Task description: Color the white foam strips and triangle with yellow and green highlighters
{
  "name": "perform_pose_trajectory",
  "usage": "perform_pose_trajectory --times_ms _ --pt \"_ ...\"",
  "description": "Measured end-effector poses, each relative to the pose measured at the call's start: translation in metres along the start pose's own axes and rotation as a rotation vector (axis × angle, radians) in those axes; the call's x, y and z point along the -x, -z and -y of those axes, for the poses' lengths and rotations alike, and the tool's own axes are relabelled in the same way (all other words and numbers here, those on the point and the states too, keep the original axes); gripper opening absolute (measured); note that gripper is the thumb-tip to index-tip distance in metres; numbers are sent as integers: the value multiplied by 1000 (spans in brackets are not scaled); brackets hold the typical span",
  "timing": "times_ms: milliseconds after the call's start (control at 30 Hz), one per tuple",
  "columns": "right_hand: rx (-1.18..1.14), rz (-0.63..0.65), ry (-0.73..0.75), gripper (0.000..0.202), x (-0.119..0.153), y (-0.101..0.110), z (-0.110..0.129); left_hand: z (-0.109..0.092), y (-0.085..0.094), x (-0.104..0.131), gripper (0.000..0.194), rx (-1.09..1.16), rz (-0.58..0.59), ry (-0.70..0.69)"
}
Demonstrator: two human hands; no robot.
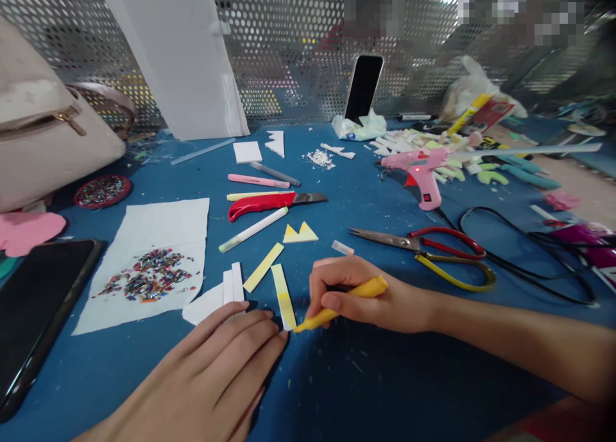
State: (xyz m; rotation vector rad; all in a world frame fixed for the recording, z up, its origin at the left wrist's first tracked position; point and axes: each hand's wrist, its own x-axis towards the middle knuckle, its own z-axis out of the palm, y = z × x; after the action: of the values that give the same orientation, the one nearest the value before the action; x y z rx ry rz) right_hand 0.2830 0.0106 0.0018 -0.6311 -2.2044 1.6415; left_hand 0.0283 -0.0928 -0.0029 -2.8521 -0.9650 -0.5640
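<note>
Held between the fingers of my right hand (356, 294) is a yellow highlighter (368, 288), its tip at the lower end of a narrow strip (283, 294). That strip is partly coloured yellow, with its bottom end still pale. My left hand (221, 365) lies flat with fingers stretched out, a fingertip at the strip's lower end. Under and beyond those fingers are white paper pieces (216, 301), partly hidden. Another yellow strip (264, 267) lies just above, and a zigzag-cut yellow-tinted piece (301, 232) sits farther back.
Scissors (414, 243) and a pink glue gun (416, 166) with a black cord lie right. A red-handled knife (269, 203) and several pens are mid-table. Left are beads on white paper (149, 275), a dark phone (43, 314) and a bag (43, 121). Another phone (364, 89) stands behind.
</note>
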Motion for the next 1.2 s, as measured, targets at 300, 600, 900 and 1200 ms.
perform_pose_trajectory --times_ms 300,600,900,1200 --pt "-12 -1 -4 35 2 0 -1 -5 -10 8 36 46 -40 98" --pt "-31 -37 0 36 0 0 -1 -1 -4 6 32 13 -15 25" --pt "-54 -64 -10 34 1 0 -1 -5 -9 8 36 53 -30 97" --pt "-81 -57 -6 36 1 -1 -2 -5 -9 6 34 66 -42 117"
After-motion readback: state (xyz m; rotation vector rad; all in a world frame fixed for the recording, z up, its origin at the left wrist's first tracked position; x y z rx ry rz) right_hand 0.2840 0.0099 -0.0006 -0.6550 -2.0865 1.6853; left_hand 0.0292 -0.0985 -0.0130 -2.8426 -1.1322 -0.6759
